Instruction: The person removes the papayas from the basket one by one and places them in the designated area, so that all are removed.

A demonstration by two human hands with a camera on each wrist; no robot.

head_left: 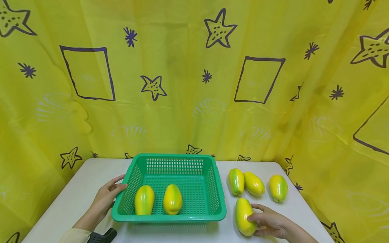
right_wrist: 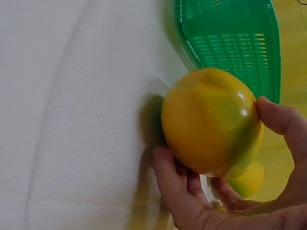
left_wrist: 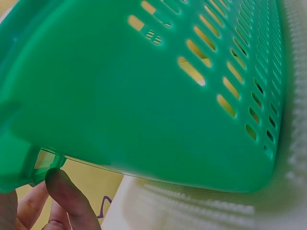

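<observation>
A green plastic basket [head_left: 168,217] with slotted walls stands on the white table. My left hand [head_left: 106,195] grips its left rim; in the left wrist view the thumb [left_wrist: 69,196] presses at the handle beside the basket wall [left_wrist: 110,105]. Inside the basket lie two glossy yellow-green papayas, one at the left [head_left: 144,200] and another near the middle [head_left: 172,199]. Right of the basket, my right hand [head_left: 268,221] holds a papaya [head_left: 244,216] between thumb and fingers. The right wrist view shows this papaya [right_wrist: 208,122] close over the white cloth, fingers curved round its side.
Three more papayas lie on the table at the right: a pair side by side, one [head_left: 236,182] beside the other [head_left: 254,184], and one apart [head_left: 278,188]. A yellow patterned curtain [head_left: 182,118] surrounds the table's back and sides. A black strap end [head_left: 104,236] shows by the left wrist.
</observation>
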